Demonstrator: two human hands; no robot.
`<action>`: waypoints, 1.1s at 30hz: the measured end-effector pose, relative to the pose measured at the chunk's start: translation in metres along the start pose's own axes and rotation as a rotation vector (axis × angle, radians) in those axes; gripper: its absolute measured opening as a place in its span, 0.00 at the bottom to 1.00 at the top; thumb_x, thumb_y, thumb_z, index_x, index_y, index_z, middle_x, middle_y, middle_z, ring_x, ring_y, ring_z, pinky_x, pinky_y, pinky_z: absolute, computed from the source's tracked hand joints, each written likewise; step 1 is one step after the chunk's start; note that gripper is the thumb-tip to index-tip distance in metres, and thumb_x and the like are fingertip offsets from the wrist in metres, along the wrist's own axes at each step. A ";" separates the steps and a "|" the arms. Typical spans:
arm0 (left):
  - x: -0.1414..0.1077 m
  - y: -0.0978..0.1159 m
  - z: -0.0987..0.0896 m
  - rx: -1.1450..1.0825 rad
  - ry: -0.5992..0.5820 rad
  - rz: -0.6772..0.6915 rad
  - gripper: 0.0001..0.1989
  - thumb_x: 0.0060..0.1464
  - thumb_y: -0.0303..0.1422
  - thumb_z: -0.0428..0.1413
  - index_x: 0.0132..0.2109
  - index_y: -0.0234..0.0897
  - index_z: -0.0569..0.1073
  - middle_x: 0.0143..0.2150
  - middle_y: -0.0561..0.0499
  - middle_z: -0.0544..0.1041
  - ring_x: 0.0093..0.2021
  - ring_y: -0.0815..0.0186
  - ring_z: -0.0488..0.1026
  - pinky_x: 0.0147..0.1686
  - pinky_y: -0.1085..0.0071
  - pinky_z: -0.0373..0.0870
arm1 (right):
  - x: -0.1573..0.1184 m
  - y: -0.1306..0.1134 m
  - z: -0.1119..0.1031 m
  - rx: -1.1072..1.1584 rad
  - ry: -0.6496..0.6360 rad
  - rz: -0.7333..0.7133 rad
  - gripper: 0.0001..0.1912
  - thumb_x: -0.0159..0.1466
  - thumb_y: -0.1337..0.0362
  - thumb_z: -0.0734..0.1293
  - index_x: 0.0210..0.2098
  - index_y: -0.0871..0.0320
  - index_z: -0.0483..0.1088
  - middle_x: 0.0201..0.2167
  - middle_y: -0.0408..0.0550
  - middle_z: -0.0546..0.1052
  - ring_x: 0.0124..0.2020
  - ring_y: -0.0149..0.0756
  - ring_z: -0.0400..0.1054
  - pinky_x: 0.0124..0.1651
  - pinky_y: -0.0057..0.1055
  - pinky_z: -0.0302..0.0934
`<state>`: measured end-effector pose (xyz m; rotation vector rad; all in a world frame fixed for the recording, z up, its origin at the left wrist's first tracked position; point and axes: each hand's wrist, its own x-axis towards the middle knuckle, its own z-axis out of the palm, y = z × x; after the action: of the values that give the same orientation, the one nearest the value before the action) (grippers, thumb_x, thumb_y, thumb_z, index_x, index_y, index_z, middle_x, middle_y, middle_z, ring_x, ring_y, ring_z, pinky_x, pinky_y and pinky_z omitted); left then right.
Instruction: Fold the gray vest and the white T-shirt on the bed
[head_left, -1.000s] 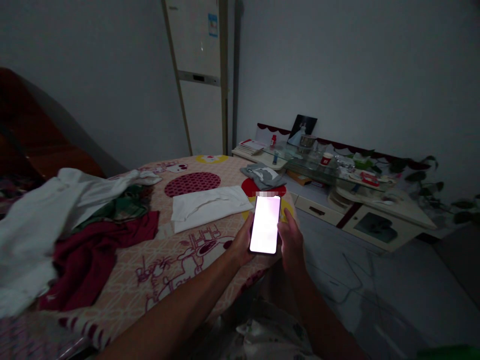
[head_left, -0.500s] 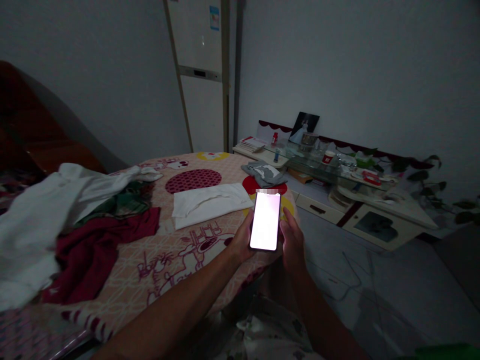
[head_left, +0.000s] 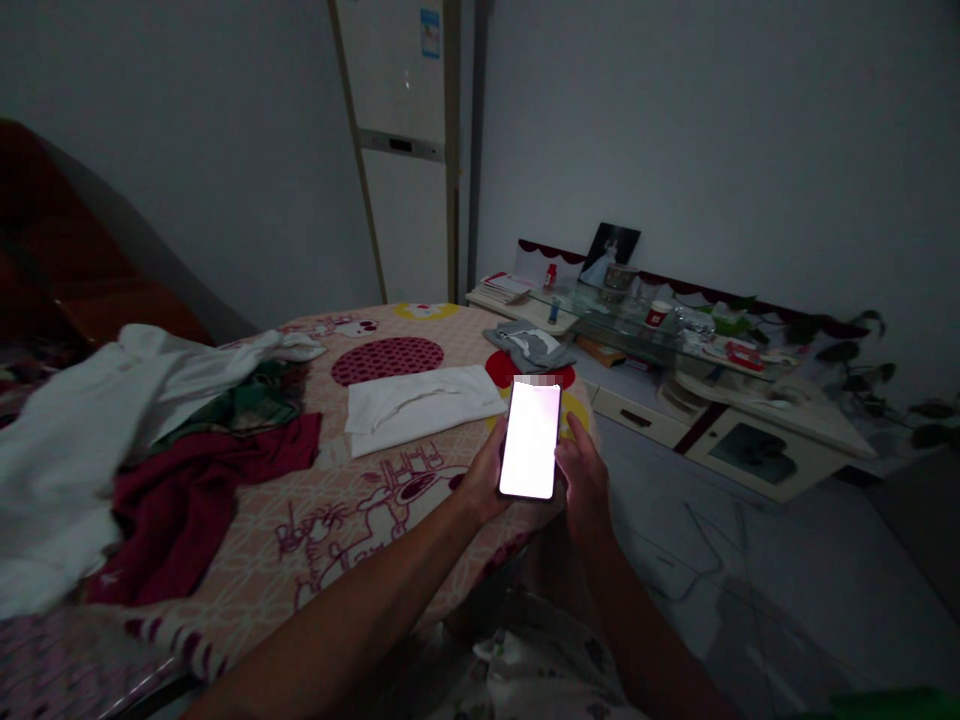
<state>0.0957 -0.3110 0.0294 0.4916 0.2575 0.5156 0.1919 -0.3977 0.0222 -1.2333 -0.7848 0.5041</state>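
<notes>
A smartphone (head_left: 529,440) with a glowing white screen is held upright over the edge of the cloth-covered round table. My left hand (head_left: 487,475) grips its left side, fingers mostly hidden behind it. On the other side, my right hand (head_left: 585,480) is closed at the phone's right edge; its thumb touches the edge and a finger points upward. Just beyond the phone, a folded white garment (head_left: 424,408) lies on the patterned tablecloth (head_left: 300,480). A folded grey garment (head_left: 529,347) lies farther back, near the table's far right edge.
At the left lies a heap with a white garment (head_left: 67,450), a dark red garment (head_left: 195,510) and a green plaid cloth (head_left: 232,412). A low cabinet (head_left: 772,450) carries a paper cup (head_left: 658,314) and clutter on the right. An upright white appliance (head_left: 409,220) stands behind.
My right thumb has moved slightly left, against the phone's edge. The phone has shifted up a little; the garments stay where they were.
</notes>
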 end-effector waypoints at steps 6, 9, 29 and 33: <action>0.002 -0.001 -0.001 0.020 0.005 -0.002 0.26 0.64 0.47 0.47 0.54 0.29 0.73 0.42 0.42 0.82 0.36 0.59 0.79 0.38 0.66 0.74 | 0.000 0.000 0.001 0.035 0.001 0.002 0.40 0.59 0.51 0.67 0.66 0.62 0.57 0.31 0.43 0.73 0.32 0.36 0.67 0.36 0.32 0.63; 0.002 -0.002 -0.001 0.011 -0.029 -0.001 0.25 0.63 0.45 0.49 0.55 0.29 0.72 0.42 0.43 0.82 0.36 0.60 0.79 0.38 0.66 0.74 | 0.000 -0.002 0.001 0.024 0.007 0.013 0.40 0.59 0.50 0.67 0.66 0.62 0.57 0.33 0.45 0.75 0.33 0.38 0.68 0.36 0.33 0.63; 0.002 -0.005 -0.006 0.022 -0.021 -0.042 0.27 0.64 0.46 0.46 0.56 0.29 0.72 0.44 0.41 0.81 0.37 0.57 0.80 0.40 0.63 0.75 | 0.019 -0.010 -0.002 -0.132 0.075 -0.048 0.40 0.60 0.53 0.64 0.67 0.65 0.54 0.24 0.39 0.70 0.23 0.29 0.58 0.25 0.27 0.53; 0.000 -0.003 0.001 0.007 -0.031 -0.032 0.25 0.64 0.45 0.47 0.55 0.29 0.73 0.41 0.43 0.82 0.34 0.59 0.80 0.38 0.65 0.75 | 0.017 -0.010 -0.003 -0.166 0.074 -0.055 0.39 0.60 0.53 0.64 0.66 0.65 0.56 0.23 0.38 0.69 0.23 0.30 0.59 0.26 0.27 0.54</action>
<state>0.0970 -0.3140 0.0281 0.5014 0.2371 0.4756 0.2046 -0.3896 0.0360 -1.3722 -0.8073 0.3515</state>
